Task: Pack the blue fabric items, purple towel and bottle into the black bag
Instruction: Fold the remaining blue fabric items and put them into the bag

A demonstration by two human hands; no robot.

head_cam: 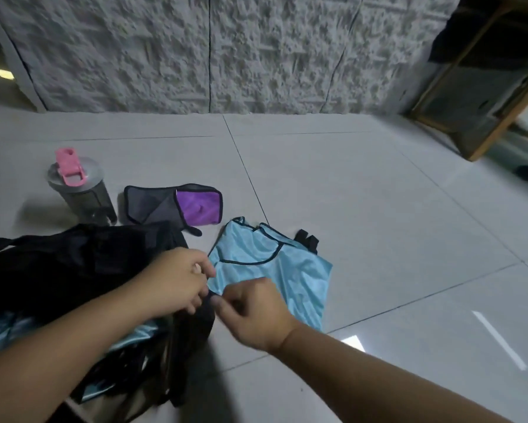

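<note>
Head view. My left hand (177, 277) and right hand (253, 312) both pinch the near corner of one light-blue vest (287, 270), apparently to fold it for packing. Left of the grip, the open black bag (73, 270) holds one blue fabric item (134, 334); beyond wait one purple towel (199, 206) and one shaker bottle (81, 190).

- Indoor room, looks like a home or a plain domestic space; exact room type can't be told.
- Floor (363, 184): large pale glossy tiles with thin dark grout lines, light reflecting off them.
- Wall (226, 50): white, rough stone-textured panels with vertical seams.
- Wooden frame (482, 96) of some furniture stands at the far right; what it is can't be told.
- Personal items lie straight on the floor: bottle (79, 187), towel (198, 207), black bag (73, 270).
</note>
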